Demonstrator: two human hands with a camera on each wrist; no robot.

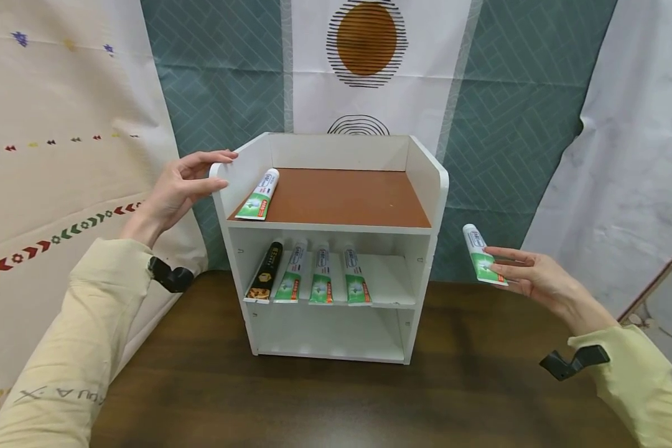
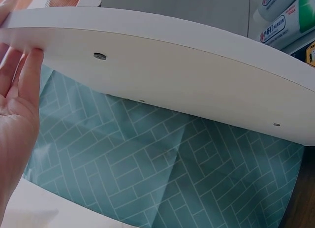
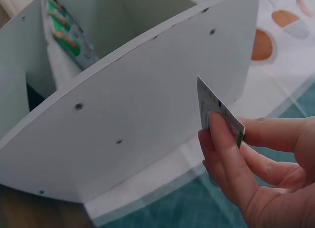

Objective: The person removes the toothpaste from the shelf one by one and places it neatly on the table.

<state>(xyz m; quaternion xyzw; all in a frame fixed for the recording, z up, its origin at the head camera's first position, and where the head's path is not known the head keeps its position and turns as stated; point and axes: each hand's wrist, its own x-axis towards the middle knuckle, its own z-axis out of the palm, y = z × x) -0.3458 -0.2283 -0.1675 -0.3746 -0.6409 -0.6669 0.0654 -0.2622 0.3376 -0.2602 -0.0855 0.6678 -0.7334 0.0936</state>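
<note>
My left hand [image 1: 182, 186] rests open-fingered on the white shelf unit's [image 1: 425, 186] top left corner; my right hand [image 1: 529, 274], grip pinched on a green-and-white toothpaste tube [image 1: 480, 254], holds it beside the unit's right wall, above the tabletop [image 1: 336, 398].

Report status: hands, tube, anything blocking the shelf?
Left hand open, fingers on shelf unit top-left edge. Right hand pinches toothpaste tube, off the unit's right side. Top shelf holds one tube at left; remainder unobstructed.
</note>
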